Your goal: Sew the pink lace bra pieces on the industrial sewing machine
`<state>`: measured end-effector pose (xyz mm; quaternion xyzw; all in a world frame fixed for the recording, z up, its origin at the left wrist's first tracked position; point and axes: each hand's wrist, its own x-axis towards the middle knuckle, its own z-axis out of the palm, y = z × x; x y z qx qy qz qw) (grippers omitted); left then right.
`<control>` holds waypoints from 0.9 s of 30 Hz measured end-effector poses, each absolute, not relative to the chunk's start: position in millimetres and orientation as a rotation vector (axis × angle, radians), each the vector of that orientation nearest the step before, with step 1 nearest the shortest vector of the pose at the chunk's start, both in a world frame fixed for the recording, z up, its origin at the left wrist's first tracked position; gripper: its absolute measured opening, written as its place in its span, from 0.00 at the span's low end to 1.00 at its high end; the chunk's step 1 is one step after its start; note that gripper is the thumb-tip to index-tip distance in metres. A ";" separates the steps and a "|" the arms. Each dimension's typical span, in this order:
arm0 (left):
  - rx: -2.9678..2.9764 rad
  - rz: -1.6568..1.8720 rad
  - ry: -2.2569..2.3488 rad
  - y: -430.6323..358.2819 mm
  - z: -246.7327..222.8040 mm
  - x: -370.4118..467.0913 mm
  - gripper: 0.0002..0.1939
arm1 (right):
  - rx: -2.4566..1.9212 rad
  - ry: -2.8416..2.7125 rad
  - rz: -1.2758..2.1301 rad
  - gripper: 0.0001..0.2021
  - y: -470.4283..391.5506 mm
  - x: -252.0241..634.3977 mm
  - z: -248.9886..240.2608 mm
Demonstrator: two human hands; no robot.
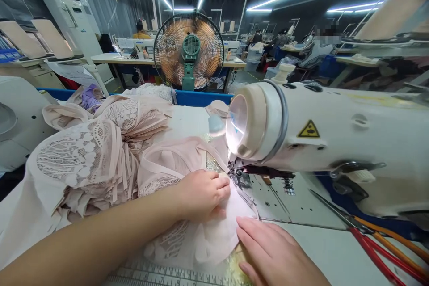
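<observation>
A pale pink lace bra (pixel 217 237) lies under the head of a white sewing machine (pixel 335 120), its edge running up to the presser foot (pixel 234 170). My left hand (pixel 206 194) has its fingers curled onto the fabric just left of the foot, gripping it. Flat against the near right edge of the same bra rests my right hand (pixel 273 250), fingers stretched out, the thumb lower down. A pale strap (pixel 167 161) loops up behind my left wrist. The fabric under my left fingers is hidden.
Stacked lace bra pieces (pixel 83 156) fill the left side. Red-handled scissors (pixel 375 250) and an orange-handled tool (pixel 392 237) lie at the right. A printed ruler (pixel 150 275) runs along the front. Behind stands a large fan (pixel 191 49); thread cones (pixel 53 38) stand left.
</observation>
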<state>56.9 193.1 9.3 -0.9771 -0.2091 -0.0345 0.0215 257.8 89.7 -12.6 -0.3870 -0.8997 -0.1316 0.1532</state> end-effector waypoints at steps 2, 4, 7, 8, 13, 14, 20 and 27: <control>-3.018 -0.075 -0.714 194.8 9.5 57.6 0.24 | -1.074 -2.590 -0.441 0.15 90.9 259.2 -13.8; -3.007 -0.065 -0.775 196.2 9.4 59.0 0.25 | -1.064 -2.587 -0.485 0.15 92.8 259.8 -14.1; -3.022 -0.048 -0.836 198.9 11.1 61.3 0.25 | -1.075 -2.595 -0.496 0.16 96.1 259.5 -13.0; -3.033 -0.030 -0.853 200.3 12.7 62.1 0.24 | -1.072 -2.603 -0.507 0.16 96.9 259.5 -12.5; -3.127 0.202 -0.936 211.1 28.9 65.6 0.20 | -1.060 -2.609 -0.575 0.15 98.7 259.9 -11.7; -3.140 0.243 -0.958 213.4 32.4 65.7 0.20 | -1.063 -2.608 -0.572 0.15 98.6 259.8 -11.6; -3.135 0.240 -1.049 223.4 38.6 60.6 0.16 | -1.041 -2.621 -0.578 0.15 96.2 260.1 -15.6; -3.057 0.206 -1.016 232.1 29.6 64.1 0.13 | -1.061 -2.664 -0.565 0.16 95.5 263.2 -23.3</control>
